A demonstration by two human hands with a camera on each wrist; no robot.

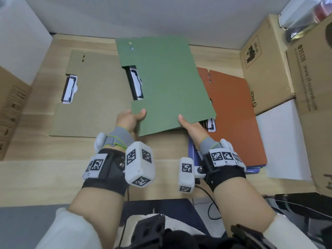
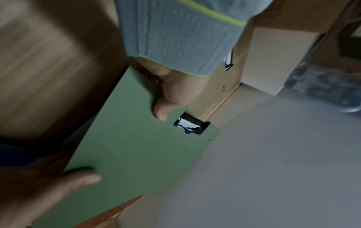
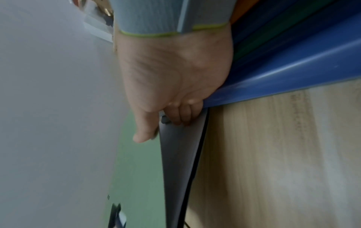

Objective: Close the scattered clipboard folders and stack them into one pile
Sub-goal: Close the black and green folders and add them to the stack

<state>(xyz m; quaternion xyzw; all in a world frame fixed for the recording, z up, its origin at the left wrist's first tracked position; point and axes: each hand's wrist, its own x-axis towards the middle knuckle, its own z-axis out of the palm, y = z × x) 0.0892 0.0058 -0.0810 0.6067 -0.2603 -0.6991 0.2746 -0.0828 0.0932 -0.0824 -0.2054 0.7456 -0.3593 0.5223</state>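
Both hands, left hand [image 1: 130,119] and right hand [image 1: 191,127], pinch the light, bendy green clipboard folder's [image 1: 168,83] 6 o'clock edge.

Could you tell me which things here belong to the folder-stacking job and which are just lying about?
Job:
green folder, held by left hand and right hand
tan folder
orange folder, topping the pile
blue folder, beneath

Lying about:
cardboard boxes
white box
black cable

4 folders: 1 green [image 1: 167,83], 1 tan [image 1: 93,105], 1 orange [image 1: 237,115], 1 blue [image 1: 193,150]; 3 cardboard boxes.
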